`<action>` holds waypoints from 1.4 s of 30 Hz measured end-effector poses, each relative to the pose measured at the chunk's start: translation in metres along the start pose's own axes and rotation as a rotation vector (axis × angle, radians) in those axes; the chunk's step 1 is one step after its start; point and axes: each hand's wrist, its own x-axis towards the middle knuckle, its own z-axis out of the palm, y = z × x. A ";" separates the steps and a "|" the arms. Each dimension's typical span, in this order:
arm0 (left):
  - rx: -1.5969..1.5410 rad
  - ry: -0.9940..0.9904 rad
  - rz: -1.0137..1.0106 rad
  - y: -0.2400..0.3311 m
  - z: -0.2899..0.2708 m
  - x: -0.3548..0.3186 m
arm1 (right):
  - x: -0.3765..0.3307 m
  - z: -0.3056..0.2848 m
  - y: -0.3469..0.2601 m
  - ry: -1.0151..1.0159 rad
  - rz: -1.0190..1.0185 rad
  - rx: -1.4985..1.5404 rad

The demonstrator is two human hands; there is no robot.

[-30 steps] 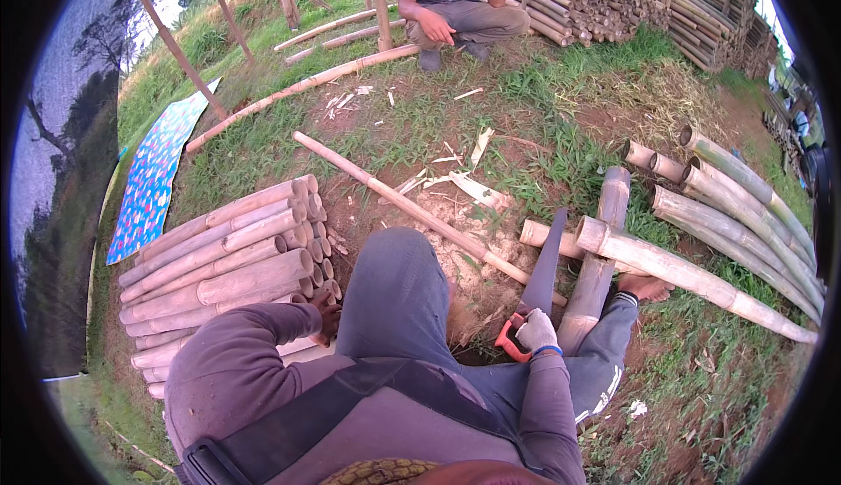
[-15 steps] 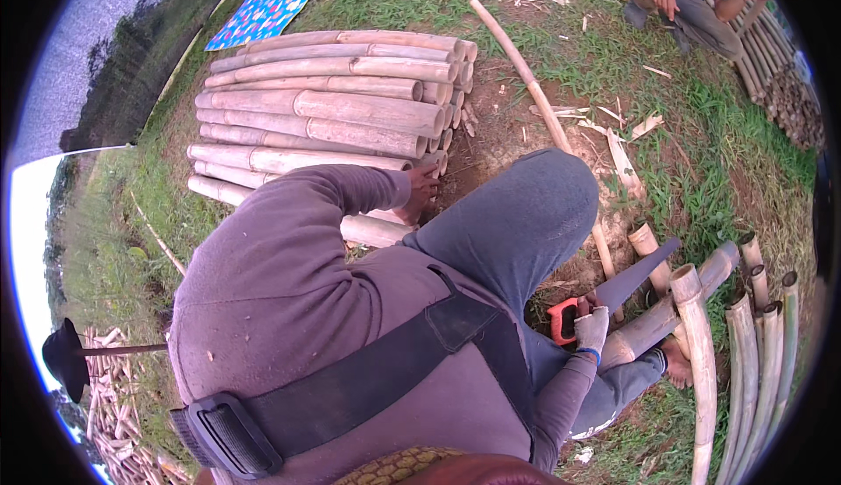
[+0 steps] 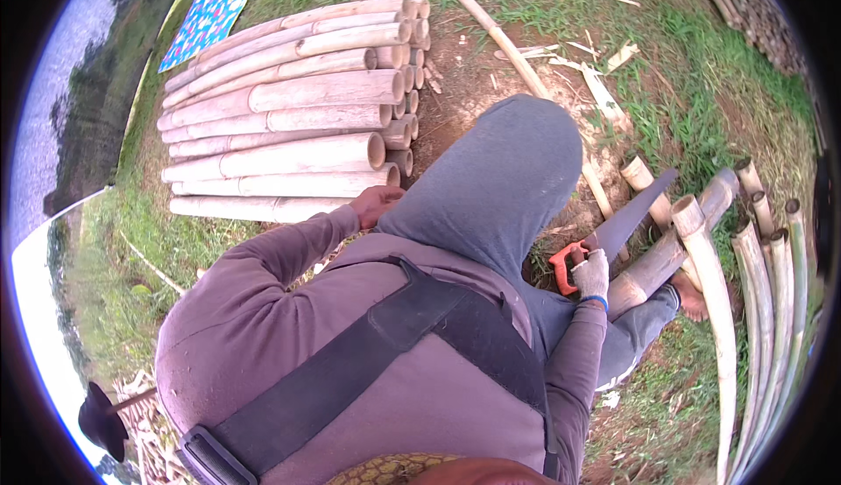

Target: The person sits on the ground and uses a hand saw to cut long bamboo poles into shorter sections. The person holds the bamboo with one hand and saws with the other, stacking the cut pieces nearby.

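My left hand (image 3: pixel 377 205) is at the right end of the nearest bamboo pole (image 3: pixel 263 210) in a stacked pile. Its fingers look curled at that pole's end, partly hidden by the hand itself. In a pale glove, my right hand (image 3: pixel 590 275) grips a handsaw (image 3: pixel 620 222) by its orange handle. The grey blade slants up and right, beside a thick bamboo pole (image 3: pixel 644 282) lying across my lower leg. An upright bamboo stake (image 3: pixel 706 266) crosses in front of that thick pole.
Several bamboo stakes (image 3: pixel 760 266) stand at the right. A long thin bamboo pole (image 3: pixel 491 29) runs past my raised knee (image 3: pixel 526 143). Split scraps (image 3: pixel 604 95) and sawdust lie on the soil. A blue patterned sheet (image 3: pixel 215 12) is at the far left.
My left hand has shifted left and slightly down along the pile's near side. The saw stays in my right hand. The view has shifted, and the person at upper right is mostly out of it.
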 end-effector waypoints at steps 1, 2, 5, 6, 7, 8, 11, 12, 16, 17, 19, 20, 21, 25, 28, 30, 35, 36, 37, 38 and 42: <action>-0.121 -0.037 -0.015 -0.007 -0.003 0.008 | 0.002 0.000 -0.008 -0.051 0.032 -0.153; -0.164 -0.059 -0.003 -0.022 -0.010 0.023 | 0.002 0.006 -0.014 -0.048 0.019 -0.188; -0.249 -0.137 0.146 0.003 -0.018 0.071 | 0.007 0.006 -0.043 -0.251 0.193 -0.363; -0.368 -0.189 0.147 0.019 -0.015 0.094 | 0.005 0.008 -0.045 -0.246 0.225 -0.385; -0.487 -0.232 0.142 0.034 -0.013 0.111 | 0.004 0.008 -0.048 -0.207 0.235 -0.371; -0.608 -0.278 0.137 0.050 -0.009 0.129 | 0.003 0.004 -0.052 -0.166 0.238 -0.359; -0.706 -0.362 0.099 0.098 0.012 0.175 | -0.001 -0.008 -0.052 -0.192 0.392 -0.330; -0.677 -0.373 0.083 0.114 0.019 0.189 | -0.003 -0.010 -0.049 -0.228 0.445 -0.305; -0.250 -0.331 0.045 0.183 0.059 0.247 | -0.011 0.004 -0.052 -0.440 0.357 -0.304; -0.093 -0.317 0.059 0.202 0.075 0.259 | -0.011 0.007 -0.050 -0.436 0.383 -0.257; 0.185 -0.297 0.120 0.239 0.107 0.273 | -0.009 0.002 -0.046 -0.460 0.399 -0.164; 0.274 -0.322 0.189 0.259 0.125 0.273 | -0.010 -0.001 -0.045 -0.427 0.437 -0.130; 0.362 -0.347 0.262 0.280 0.145 0.273 | -0.010 -0.004 -0.044 -0.391 0.477 -0.097; 0.512 -0.485 0.555 0.346 0.195 0.306 | -0.033 -0.023 -0.052 -0.086 0.441 0.186; 0.477 -0.495 0.662 0.389 0.237 0.326 | -0.076 -0.052 -0.078 0.328 0.255 0.757; 0.404 -0.473 0.665 0.401 0.271 0.346 | -0.113 -0.073 -0.098 0.483 0.175 1.011; 0.411 -0.559 0.410 0.400 0.390 0.377 | -0.181 -0.110 -0.126 0.777 0.102 0.820; 0.494 -0.631 0.303 0.400 0.417 0.369 | -0.190 -0.115 -0.124 0.850 0.142 0.840; 0.552 -0.674 0.233 0.393 0.438 0.373 | -0.197 -0.125 -0.121 0.889 0.219 0.685; 0.610 -0.720 0.170 0.385 0.456 0.377 | -0.206 -0.128 -0.111 0.902 0.307 0.579; 0.397 -0.933 0.038 0.357 0.490 0.376 | -0.212 -0.182 -0.091 0.895 0.449 0.269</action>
